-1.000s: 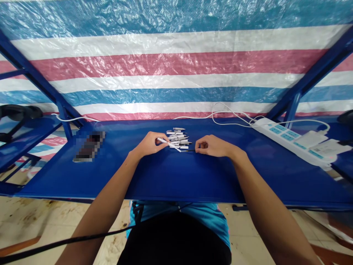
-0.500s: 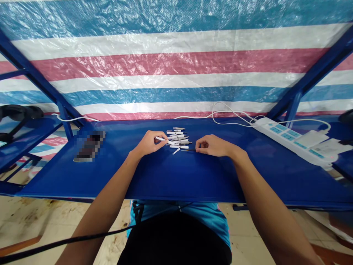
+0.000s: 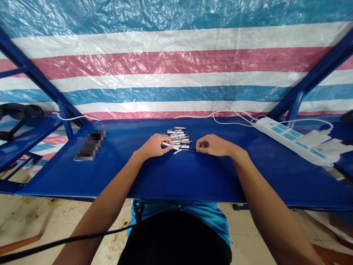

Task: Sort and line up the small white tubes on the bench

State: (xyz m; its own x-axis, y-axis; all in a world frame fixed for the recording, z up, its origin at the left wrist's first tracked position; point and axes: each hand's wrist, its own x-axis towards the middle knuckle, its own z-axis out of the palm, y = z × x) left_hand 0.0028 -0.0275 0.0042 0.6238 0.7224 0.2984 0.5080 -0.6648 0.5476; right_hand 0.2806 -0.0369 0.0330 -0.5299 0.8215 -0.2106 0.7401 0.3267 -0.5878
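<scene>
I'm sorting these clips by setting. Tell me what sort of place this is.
Probably a makeshift assembly workstation: a blue metal table backed by striped tarp, a power strip, and a pile of small white pen-like parts between both hands.

Blue bench, striped sheet, white pens

The bench (image 3: 171,176) is deep blue, its frame (image 3: 38,79) the same blue. Behind hangs a tarp (image 3: 176,62) striped blue, white and pink-red. The pens (image 3: 179,137) are white with dark tips. The power strip (image 3: 286,138) and cable (image 3: 228,117) are white.
</scene>
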